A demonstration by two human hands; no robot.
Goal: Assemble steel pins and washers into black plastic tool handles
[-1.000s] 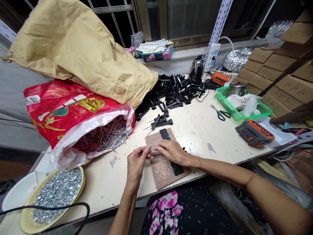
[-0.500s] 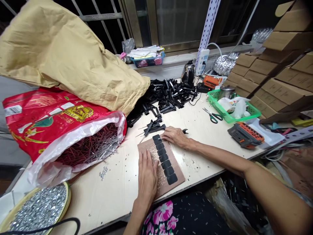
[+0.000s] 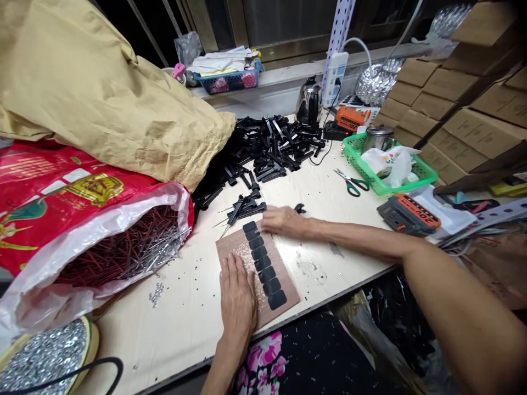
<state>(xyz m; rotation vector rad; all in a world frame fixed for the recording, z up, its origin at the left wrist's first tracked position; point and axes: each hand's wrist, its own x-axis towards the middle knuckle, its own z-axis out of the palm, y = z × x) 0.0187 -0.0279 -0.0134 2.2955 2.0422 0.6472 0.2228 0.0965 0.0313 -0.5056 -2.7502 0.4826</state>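
While under the close-set fingers of the left hand, the brown board by the right hand, grip there unclear.

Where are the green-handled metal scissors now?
Head view, right of centre: the green-handled metal scissors lie on the pale tabletop, just left of the green plastic basket.

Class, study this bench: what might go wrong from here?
The right hand is close to black parts with protruding thin metal shafts; it might catch them. A cable loops across the bowl; a tug may spill its metal pieces. The red bag gapes open, so its rods might slide out.
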